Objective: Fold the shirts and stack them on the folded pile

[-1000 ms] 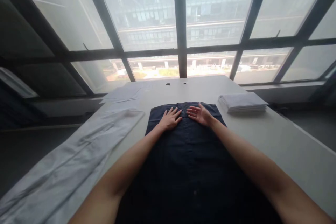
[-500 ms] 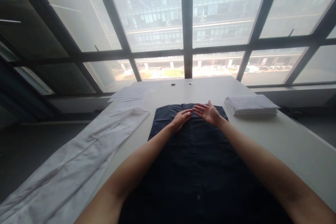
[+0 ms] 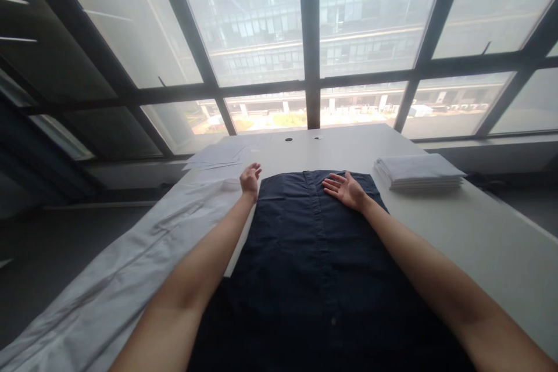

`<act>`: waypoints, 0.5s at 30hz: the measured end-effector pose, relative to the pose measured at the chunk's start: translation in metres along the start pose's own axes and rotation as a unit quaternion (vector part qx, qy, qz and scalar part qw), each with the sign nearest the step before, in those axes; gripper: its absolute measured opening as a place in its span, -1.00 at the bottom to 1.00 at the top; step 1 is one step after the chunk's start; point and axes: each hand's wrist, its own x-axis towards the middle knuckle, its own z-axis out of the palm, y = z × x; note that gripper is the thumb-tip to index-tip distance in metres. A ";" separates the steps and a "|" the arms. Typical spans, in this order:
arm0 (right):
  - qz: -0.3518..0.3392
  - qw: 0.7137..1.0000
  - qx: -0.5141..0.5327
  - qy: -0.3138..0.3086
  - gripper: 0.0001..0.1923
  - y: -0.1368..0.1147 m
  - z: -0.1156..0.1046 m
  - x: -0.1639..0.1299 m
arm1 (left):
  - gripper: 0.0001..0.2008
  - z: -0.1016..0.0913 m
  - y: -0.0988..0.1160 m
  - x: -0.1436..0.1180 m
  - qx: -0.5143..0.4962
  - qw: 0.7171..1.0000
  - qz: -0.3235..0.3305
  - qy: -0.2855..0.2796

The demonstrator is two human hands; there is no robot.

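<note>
The right hand [image 3: 347, 189] lies open and flat, fingers spread, on the far end of the dark navy shirt [image 3: 314, 256], just right of its button placket. The left hand [image 3: 250, 178] hovers open with loosely curled fingers at the shirt's far left corner, gripping nothing, between the shirt and the white garment [image 3: 131, 267] that lies alongside. Bare white table [image 3: 457, 232] runs wide to the right, up to a stack of folded white cloths [image 3: 418, 173]; loose paper sheets [image 3: 218, 156] sit beyond the left hand. The shirt lies smooth, centred, reaching toward the person. Half a second ago both hands met at the placket; the left has since swung out to the left edge.
</note>
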 end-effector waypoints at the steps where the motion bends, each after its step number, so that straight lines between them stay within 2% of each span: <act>1: -0.042 0.997 -0.063 0.012 -0.43 0.002 0.005 -0.002 | -0.69 0.003 0.000 -0.010 0.063 0.996 0.057 -0.030; 2: -0.088 0.988 -0.124 0.024 -0.48 0.005 0.011 -0.006 | -0.70 0.006 0.000 -0.023 0.139 0.980 0.121 -0.075; 3: -0.146 0.970 -0.193 0.036 -0.54 0.007 0.017 -0.012 | -0.70 0.009 0.002 -0.038 0.221 0.948 0.186 -0.131; 5: -0.234 0.927 -0.292 0.030 -0.65 0.011 0.030 -0.032 | -0.65 0.010 0.009 -0.074 0.344 0.864 0.280 -0.238; 6: -0.285 0.887 -0.363 0.014 -0.67 0.012 0.034 -0.045 | -0.61 0.006 0.014 -0.094 0.386 0.823 0.307 -0.280; 8: -0.348 0.795 -0.497 -0.029 -0.63 0.014 0.039 -0.079 | -0.56 -0.007 0.025 -0.137 0.461 0.756 0.318 -0.338; 9: -0.355 0.762 -0.541 -0.035 -0.59 0.015 0.037 -0.099 | -0.54 -0.018 0.030 -0.157 0.493 0.730 0.314 -0.353; 10: -0.349 0.742 -0.571 -0.035 -0.57 0.017 0.034 -0.119 | -0.52 -0.029 0.034 -0.177 0.520 0.708 0.309 -0.364; 11: -0.335 0.734 -0.590 -0.032 -0.55 0.020 0.028 -0.140 | -0.49 -0.042 0.036 -0.195 0.542 0.688 0.302 -0.376; 15: -0.303 0.735 -0.606 -0.034 -0.52 0.040 -0.004 -0.212 | -0.33 -0.084 0.029 -0.247 0.619 0.625 0.257 -0.401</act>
